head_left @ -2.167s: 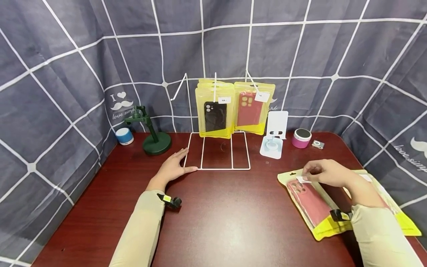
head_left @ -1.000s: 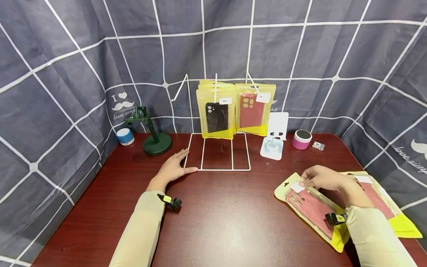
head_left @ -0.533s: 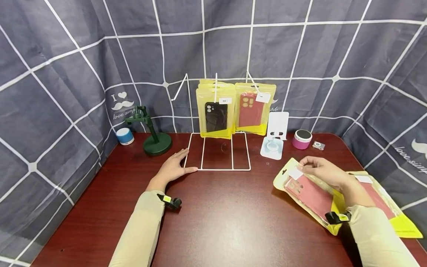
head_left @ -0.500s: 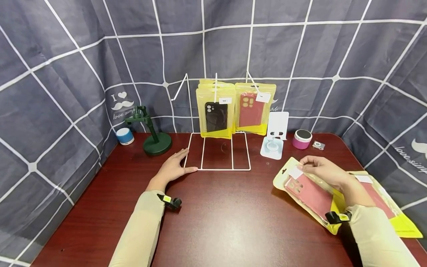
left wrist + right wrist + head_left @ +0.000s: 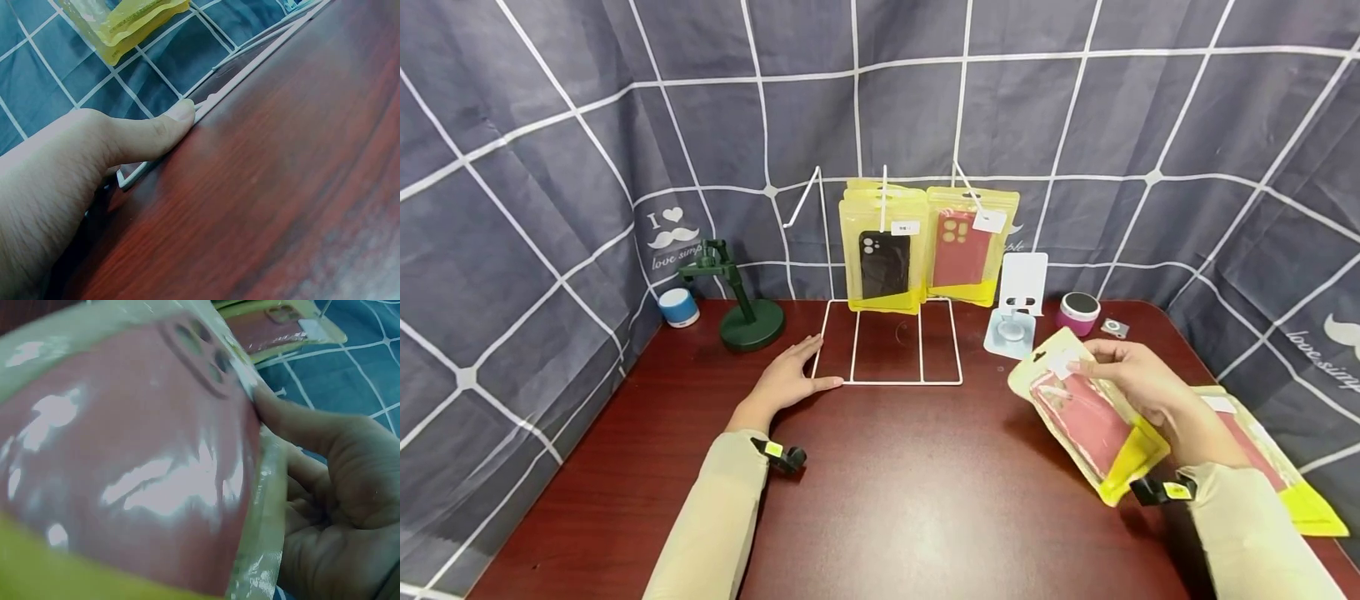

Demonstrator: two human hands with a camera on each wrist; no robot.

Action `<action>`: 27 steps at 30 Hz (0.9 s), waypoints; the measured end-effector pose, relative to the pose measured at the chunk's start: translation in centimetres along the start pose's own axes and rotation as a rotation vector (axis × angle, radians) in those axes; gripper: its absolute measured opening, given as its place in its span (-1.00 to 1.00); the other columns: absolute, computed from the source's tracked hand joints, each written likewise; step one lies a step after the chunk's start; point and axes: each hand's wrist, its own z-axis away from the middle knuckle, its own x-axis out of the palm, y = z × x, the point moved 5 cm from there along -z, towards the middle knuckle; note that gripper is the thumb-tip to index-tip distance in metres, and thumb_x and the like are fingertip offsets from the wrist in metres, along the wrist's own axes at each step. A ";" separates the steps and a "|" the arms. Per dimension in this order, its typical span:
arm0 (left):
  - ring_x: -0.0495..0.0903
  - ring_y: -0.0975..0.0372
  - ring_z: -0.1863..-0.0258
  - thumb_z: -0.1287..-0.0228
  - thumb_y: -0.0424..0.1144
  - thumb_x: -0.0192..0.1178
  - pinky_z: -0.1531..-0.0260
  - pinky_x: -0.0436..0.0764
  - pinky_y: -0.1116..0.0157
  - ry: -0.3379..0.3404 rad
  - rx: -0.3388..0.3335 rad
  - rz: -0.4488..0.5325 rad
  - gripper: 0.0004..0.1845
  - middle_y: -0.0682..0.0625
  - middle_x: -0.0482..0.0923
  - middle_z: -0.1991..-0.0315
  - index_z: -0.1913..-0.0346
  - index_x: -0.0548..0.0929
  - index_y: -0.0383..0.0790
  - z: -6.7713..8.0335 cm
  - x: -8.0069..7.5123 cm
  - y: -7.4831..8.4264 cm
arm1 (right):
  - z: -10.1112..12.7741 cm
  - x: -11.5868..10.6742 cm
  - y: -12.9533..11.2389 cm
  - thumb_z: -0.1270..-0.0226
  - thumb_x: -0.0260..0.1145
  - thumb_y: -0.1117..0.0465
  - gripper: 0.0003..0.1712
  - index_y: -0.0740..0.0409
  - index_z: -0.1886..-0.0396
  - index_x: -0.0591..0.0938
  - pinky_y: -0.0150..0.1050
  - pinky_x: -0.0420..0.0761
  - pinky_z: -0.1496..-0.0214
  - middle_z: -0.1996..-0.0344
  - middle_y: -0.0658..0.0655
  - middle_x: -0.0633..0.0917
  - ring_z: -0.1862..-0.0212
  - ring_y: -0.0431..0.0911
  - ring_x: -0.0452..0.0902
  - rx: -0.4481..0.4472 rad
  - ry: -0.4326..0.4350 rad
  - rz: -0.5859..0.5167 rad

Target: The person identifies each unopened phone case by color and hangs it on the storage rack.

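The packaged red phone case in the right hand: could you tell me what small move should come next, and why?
Probably carry the packaged red phone case up toward the wire rack. The right hand grips it clear of the table, the left hand steadies the rack's base, and similar packs hang there from hooks.

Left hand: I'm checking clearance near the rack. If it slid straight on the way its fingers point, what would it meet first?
The left hand already touches the white wire rack base; going on, it would probably push the base's near-left corner, though depth is unclear.
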 end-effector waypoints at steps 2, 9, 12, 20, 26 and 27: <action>0.09 -0.05 -0.54 0.01 0.57 0.22 -0.49 0.12 -0.01 0.001 0.003 0.000 0.18 -0.08 0.11 -0.57 -0.57 0.23 -0.08 -0.1 -0.1 0.2 | 0.1 -0.1 -0.6 -0.42 0.35 0.25 -0.80 0.02 0.02 0.73 -0.30 0.71 0.27 0.26 -0.04 0.76 0.28 -0.14 0.67 -0.009 0.037 -0.108; 0.10 -0.05 -0.54 0.02 0.58 0.22 -0.49 0.12 0.00 0.002 0.010 -0.002 0.18 -0.09 0.13 -0.57 -0.57 0.24 -0.09 -0.1 0.2 0.3 | 1.0 0.2 -3.2 -0.37 0.34 0.42 -0.79 0.14 0.08 0.76 -0.30 0.71 0.42 0.35 0.02 0.78 0.37 -0.17 0.70 -0.191 0.176 -0.437; 0.11 -0.06 -0.53 0.02 0.58 0.21 -0.49 0.13 -0.02 0.000 0.012 0.002 0.19 -0.09 0.13 -0.57 -0.57 0.24 -0.09 0.0 0.3 0.3 | 1.6 0.4 -4.7 -0.31 0.38 0.44 -0.81 0.23 0.11 0.76 -0.35 0.68 0.46 0.44 0.05 0.76 0.43 -0.18 0.67 -0.288 0.295 -0.476; 0.10 -0.04 -0.54 0.00 0.56 0.23 -0.50 0.11 0.01 0.002 0.009 0.001 0.17 -0.09 0.13 -0.57 -0.57 0.25 -0.10 0.0 -0.1 0.0 | 1.3 2.5 -9.8 -0.22 0.43 0.51 -0.86 0.38 0.22 0.69 -0.31 0.72 0.42 0.44 0.13 0.75 0.42 -0.12 0.71 -0.470 0.398 -0.578; 0.09 -0.04 -0.54 0.02 0.59 0.20 -0.50 0.11 0.00 0.000 0.006 -0.003 0.19 -0.09 0.12 -0.57 -0.57 0.24 -0.10 0.0 -0.1 -0.1 | 0.5 4.1 -13.5 -0.17 0.43 0.55 -0.80 0.47 0.19 0.69 -0.31 0.73 0.41 0.45 0.18 0.76 0.44 -0.09 0.71 -0.581 0.431 -0.664; 0.09 -0.04 -0.54 0.02 0.60 0.20 -0.50 0.11 0.00 0.000 0.009 -0.002 0.19 -0.09 0.12 -0.57 -0.57 0.24 -0.10 0.0 -0.1 0.0 | 0.3 4.3 -14.0 -0.16 0.43 0.57 -0.81 0.49 0.21 0.68 -0.32 0.72 0.41 0.47 0.18 0.75 0.45 -0.09 0.71 -0.599 0.436 -0.694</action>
